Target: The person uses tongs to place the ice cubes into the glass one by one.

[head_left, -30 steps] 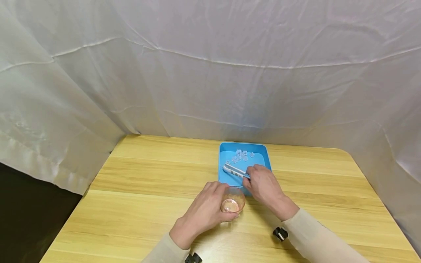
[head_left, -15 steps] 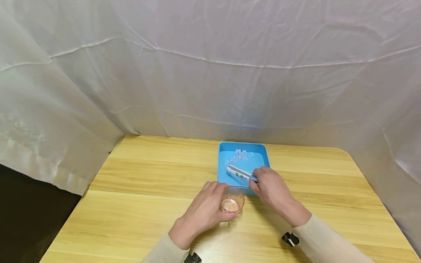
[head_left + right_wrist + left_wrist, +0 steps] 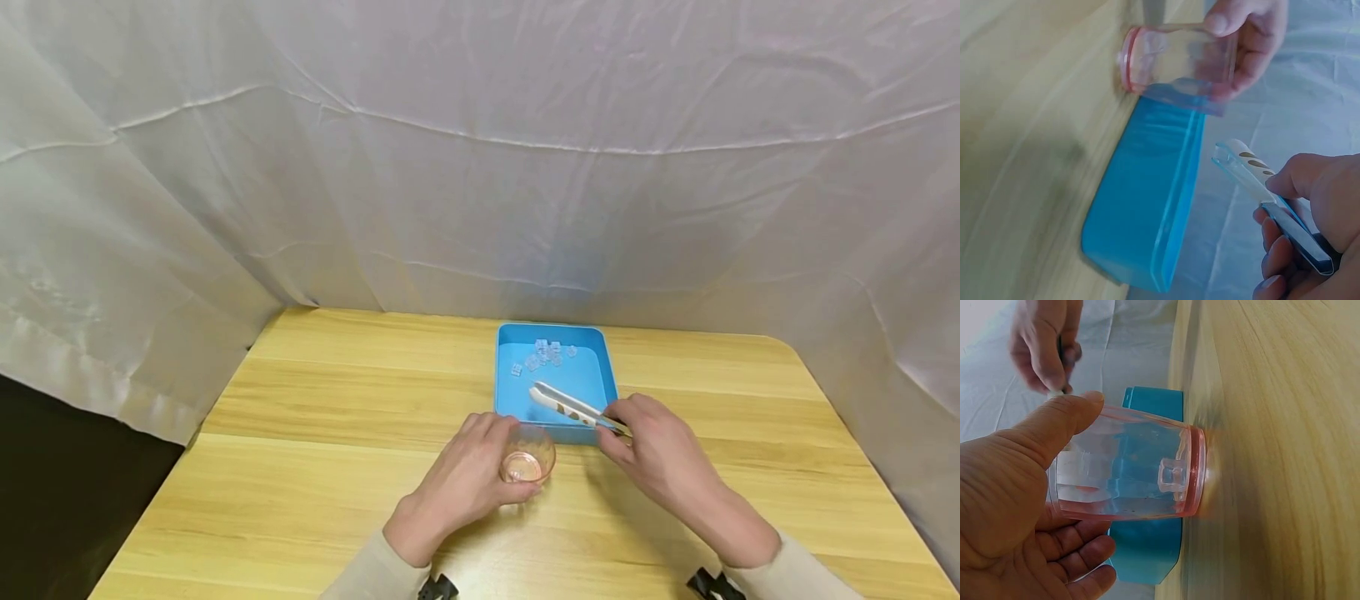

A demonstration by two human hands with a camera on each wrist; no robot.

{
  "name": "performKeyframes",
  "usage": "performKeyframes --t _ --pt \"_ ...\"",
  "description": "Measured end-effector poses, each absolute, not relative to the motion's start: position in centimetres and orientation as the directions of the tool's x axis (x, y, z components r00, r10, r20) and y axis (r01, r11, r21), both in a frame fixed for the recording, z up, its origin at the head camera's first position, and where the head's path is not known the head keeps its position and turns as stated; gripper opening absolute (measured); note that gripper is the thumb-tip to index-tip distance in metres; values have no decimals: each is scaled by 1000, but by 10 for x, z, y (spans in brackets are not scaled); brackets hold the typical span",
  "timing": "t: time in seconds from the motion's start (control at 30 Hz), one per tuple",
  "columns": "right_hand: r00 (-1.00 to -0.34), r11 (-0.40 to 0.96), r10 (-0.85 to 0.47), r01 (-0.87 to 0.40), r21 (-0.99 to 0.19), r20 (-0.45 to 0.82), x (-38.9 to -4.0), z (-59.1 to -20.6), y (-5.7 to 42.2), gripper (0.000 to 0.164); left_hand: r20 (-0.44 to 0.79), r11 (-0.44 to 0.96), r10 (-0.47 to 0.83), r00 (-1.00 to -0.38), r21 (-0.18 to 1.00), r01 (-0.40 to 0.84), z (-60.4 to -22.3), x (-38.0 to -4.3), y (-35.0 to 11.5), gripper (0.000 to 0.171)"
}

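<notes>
Tongs (image 3: 561, 404), white at the tip end and marked with dark ovals, are being grasped in the right hand (image 3: 663, 446), the thumb being pressed on 1 side and the fingers being curled around the other. In the head view, their tips are being held over a blue tray (image 3: 588, 382) and are being pointed away to the left; in the right wrist view, the 2 arms are being held slightly apart. A translucent pinkish cup (image 3: 531, 458) is being gripped between the thumb and fingers of the left hand (image 3: 459, 477). Upright, it is being supported by the table (image 3: 315, 433), just in front of the tray; whether the 2 are touching cannot be told. At the cup's base, a clear cube (image 3: 1171, 475) is being enclosed. Within the tray, clear cubes (image 3: 543, 354) are being contained in a loose cluster toward the back, 1 being set apart on the right and 1 on the left. The table is being bordered by a grey curtain (image 3: 480, 183). Beige sleeves (image 3: 378, 573) are being worn on both arms.
</notes>
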State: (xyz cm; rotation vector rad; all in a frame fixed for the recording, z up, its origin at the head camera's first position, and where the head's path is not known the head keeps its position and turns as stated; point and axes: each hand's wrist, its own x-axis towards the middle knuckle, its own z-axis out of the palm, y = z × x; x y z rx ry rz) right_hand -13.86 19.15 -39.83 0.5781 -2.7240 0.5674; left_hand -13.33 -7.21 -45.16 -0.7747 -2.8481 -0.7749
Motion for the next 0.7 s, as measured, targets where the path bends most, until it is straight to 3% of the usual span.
performKeyframes --t 0.3,0.57,0.7 --pt "-863 829 -326 -457 -322 387 -108 -390 202 12 212 743 453 -866 446 498 -452 -134 -71 75" --pt "-763 762 -423 -592 -263 489 -94 -403 203 26 218 744 452 -865 443 501 -452 -134 -71 73" --pt "-700 724 -466 -653 -222 541 -94 -413 204 14 222 745 452 -864 439 502 -453 -134 -71 72"
